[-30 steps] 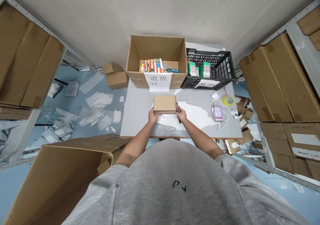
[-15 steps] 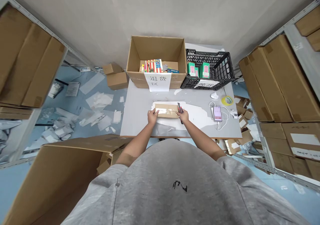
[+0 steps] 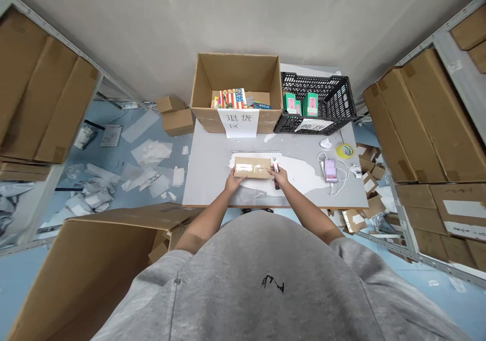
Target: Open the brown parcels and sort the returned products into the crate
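A small brown cardboard box (image 3: 250,171) with shiny clear tape and a white label patch is over white paper (image 3: 299,171) on the grey table. My left hand (image 3: 232,181) grips the box at its lower left corner, fingers closed against it. At the opposite end, my right hand (image 3: 281,176) holds a black and red box cutter (image 3: 276,180) upright in the view, its thumb and fingers also touching the box's right edge. The fingers beneath the box are hidden.
Behind stand a large open carton (image 3: 201,116) with books and a black plastic crate (image 3: 341,113) with green boxes. A phone (image 3: 330,170) with a white cable and a yellow tape roll (image 3: 345,151) lie right. A big open carton (image 3: 94,260) stands lower left.
My left hand has slid down to the box's lower left corner. The box has turned slightly, showing its face differently, and the cutter has rotated a little in my right hand.
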Demonstrator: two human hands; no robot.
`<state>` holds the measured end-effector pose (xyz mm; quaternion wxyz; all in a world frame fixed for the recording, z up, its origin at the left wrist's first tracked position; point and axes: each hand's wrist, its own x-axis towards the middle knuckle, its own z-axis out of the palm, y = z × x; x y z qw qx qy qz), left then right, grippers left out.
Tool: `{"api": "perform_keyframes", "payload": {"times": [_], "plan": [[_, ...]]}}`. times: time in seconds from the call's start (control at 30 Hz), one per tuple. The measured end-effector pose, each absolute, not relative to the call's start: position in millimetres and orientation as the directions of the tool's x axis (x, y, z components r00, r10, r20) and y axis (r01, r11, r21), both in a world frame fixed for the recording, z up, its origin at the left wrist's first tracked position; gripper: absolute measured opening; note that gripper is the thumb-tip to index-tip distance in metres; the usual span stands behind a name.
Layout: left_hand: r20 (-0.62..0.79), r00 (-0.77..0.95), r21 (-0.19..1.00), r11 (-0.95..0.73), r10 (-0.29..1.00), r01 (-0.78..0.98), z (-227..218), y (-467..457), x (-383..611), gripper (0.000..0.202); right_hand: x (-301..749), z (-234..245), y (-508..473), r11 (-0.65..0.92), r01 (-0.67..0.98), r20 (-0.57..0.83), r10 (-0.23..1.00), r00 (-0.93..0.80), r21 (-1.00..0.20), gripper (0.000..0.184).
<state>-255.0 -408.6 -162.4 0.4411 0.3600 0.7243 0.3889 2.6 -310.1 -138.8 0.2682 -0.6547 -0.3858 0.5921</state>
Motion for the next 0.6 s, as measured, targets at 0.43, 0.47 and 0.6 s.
{"api": "perform_keyframes", "payload": {"times": [0.43,0.47,0.6], "plan": [[-0.343,-0.508,0.631,0.594,0.79,0.498,-143,-403,-267,0.057,12,-124,-308,-0.538,0.15,-0.555,0.824,-0.116,-0.829,0.063],[-0.348,-0.502,0.627,0.595,0.792,0.503,-144,-402,-267,0.056,9,-125,-307,-0.544,0.157,-0.561,0.822,-0.1,-0.825,0.062],[-0.386,-0.497,0.642,0.613,0.777,0.46,-152,-388,-268,0.058,-6,-131,-299,-0.565,0.179,-0.572,0.82,0.014,-0.806,0.05]]}}
